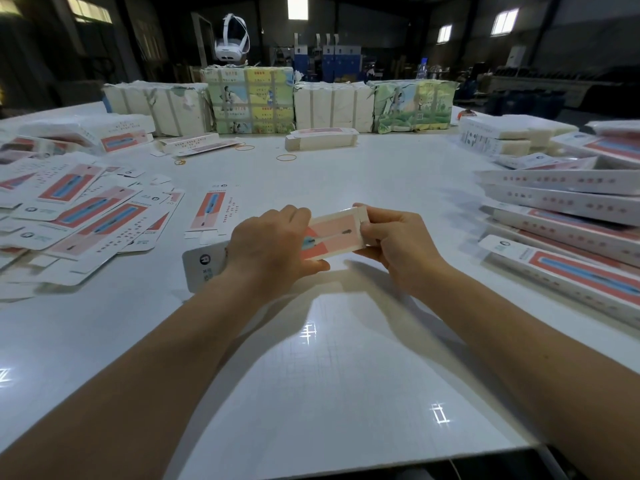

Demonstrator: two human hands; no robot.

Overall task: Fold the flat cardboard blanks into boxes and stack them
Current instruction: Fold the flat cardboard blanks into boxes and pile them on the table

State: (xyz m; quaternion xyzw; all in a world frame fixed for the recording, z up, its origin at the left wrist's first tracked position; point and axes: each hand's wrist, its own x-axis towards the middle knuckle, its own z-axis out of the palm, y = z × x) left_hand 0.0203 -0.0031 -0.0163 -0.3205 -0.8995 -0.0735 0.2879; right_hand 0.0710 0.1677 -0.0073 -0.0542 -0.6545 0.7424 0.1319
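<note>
While both hands hold it just above the middle of the table [346,341], the box [334,235] in progress hangs across the body: the left hand [268,245] is wrapped around its left portion, thumb beneath, and the right hand [398,242] pinches its right end, where a white end flap shows. Both grips are closed on the card. A grey-white flap of the same piece juts out to the left, behind the left wrist.

Thin printed card like this looks light and fairly stiff along its scored panels, but it should crease or dent easily under a hard pinch; best held by the long edges near the ends, leaving the flaps free to tuck. Its glossy face may slip a little.

Loose flat blanks [79,216] spread over the left side of the table, one lying just beyond the left hand. Finished boxes [568,220] are piled along the right edge. Between them the near and central surface is bare, giving room to turn the box and carry it right to the pile.
</note>
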